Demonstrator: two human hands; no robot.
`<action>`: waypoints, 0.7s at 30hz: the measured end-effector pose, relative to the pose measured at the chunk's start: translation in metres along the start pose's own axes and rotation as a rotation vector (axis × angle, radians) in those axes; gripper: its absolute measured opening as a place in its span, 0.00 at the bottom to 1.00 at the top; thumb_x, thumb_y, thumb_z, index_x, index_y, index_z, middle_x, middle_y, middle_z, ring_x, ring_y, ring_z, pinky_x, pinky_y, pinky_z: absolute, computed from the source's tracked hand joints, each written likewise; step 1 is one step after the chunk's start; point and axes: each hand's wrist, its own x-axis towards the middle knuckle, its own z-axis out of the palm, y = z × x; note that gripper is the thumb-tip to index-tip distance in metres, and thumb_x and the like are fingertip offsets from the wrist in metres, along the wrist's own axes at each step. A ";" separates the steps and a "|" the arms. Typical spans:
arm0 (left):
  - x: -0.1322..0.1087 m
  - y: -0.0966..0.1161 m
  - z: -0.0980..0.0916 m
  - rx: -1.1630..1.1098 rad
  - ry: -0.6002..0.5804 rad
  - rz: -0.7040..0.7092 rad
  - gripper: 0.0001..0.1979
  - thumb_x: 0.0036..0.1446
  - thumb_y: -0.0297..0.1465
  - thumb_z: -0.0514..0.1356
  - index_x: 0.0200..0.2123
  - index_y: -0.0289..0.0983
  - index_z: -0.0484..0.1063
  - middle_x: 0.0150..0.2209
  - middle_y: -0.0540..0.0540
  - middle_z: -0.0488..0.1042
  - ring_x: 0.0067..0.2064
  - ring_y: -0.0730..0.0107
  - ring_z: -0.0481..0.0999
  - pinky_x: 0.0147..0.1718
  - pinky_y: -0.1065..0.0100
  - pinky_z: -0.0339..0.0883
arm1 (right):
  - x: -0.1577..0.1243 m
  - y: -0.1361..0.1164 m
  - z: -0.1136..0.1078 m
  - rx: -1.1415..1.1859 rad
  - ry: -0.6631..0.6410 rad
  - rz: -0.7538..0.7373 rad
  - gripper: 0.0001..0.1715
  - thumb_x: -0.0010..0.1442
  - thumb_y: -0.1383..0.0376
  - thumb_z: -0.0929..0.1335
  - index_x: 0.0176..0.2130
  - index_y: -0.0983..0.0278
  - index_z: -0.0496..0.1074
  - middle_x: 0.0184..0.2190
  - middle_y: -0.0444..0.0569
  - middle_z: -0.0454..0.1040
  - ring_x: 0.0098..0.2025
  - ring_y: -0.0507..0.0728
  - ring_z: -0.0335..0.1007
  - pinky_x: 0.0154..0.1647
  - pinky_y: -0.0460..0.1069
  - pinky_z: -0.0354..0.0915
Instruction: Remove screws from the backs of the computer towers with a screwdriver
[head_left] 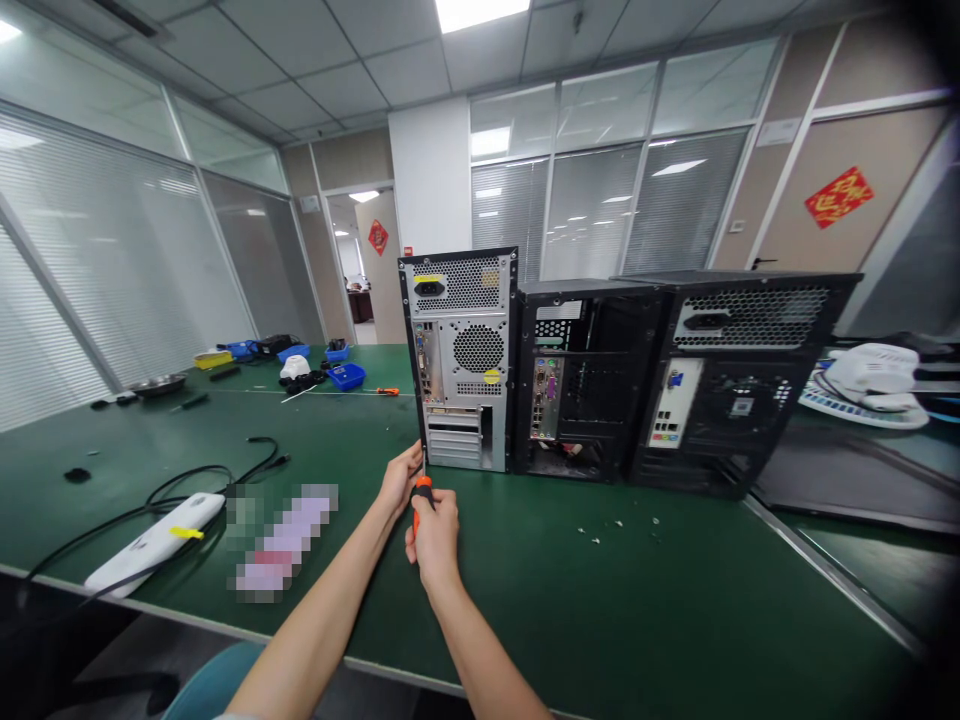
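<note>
My right hand [436, 535] is wrapped round the handle of an orange-and-black screwdriver [424, 488]. Its thin shaft points up at the lower left corner of a computer case [454, 345], whose grey metal back faces me. Beside that same corner is my left hand [401, 485], fingers curled together close to the shaft tip; whatever they pinch is hidden. Two more computer cases, a black one [604, 400] and another black one [727, 400], stand to the right with their backs toward me.
Several small screws [597, 541] lie on the green table [675, 610]. A white power strip [157, 540] with black cables and a blurred-out item [289, 545] are at left. Blue trays [346, 377] and another orange screwdriver [387, 392] sit farther back. A white device [874, 375] is at right.
</note>
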 end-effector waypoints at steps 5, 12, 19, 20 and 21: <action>0.003 -0.003 -0.003 0.006 -0.019 0.011 0.30 0.39 0.19 0.49 0.49 0.35 0.69 0.52 0.44 0.69 0.54 0.68 0.66 0.48 0.70 0.62 | -0.005 -0.010 0.002 0.164 0.011 0.119 0.12 0.47 0.60 0.63 0.32 0.60 0.55 0.14 0.31 0.60 0.08 0.48 0.55 0.04 0.41 0.45; 0.006 -0.006 -0.006 0.019 -0.024 0.027 0.29 0.40 0.19 0.49 0.49 0.35 0.69 0.53 0.43 0.67 0.55 0.67 0.65 0.46 0.71 0.63 | -0.010 -0.018 0.002 0.376 0.011 0.191 0.15 0.44 0.60 0.66 0.30 0.61 0.56 0.16 0.35 0.64 0.11 0.46 0.57 0.07 0.40 0.45; 0.006 -0.006 -0.007 0.015 -0.019 0.025 0.29 0.41 0.19 0.50 0.49 0.35 0.69 0.53 0.42 0.67 0.55 0.67 0.65 0.49 0.68 0.61 | -0.009 -0.018 0.001 0.511 0.046 0.253 0.08 0.44 0.64 0.64 0.27 0.64 0.59 0.17 0.38 0.66 0.11 0.45 0.56 0.08 0.40 0.45; 0.005 -0.006 -0.007 0.016 -0.021 0.024 0.29 0.41 0.19 0.50 0.50 0.34 0.68 0.54 0.42 0.67 0.56 0.67 0.64 0.49 0.68 0.61 | -0.008 -0.018 0.001 0.527 0.048 0.264 0.07 0.45 0.64 0.64 0.26 0.64 0.59 0.17 0.39 0.66 0.11 0.45 0.56 0.08 0.40 0.45; 0.005 -0.006 -0.007 0.019 -0.022 0.021 0.30 0.40 0.19 0.50 0.50 0.34 0.67 0.54 0.42 0.66 0.56 0.67 0.64 0.49 0.68 0.61 | -0.008 -0.018 0.001 0.542 0.050 0.275 0.06 0.46 0.64 0.64 0.26 0.64 0.60 0.18 0.40 0.66 0.12 0.45 0.56 0.08 0.40 0.45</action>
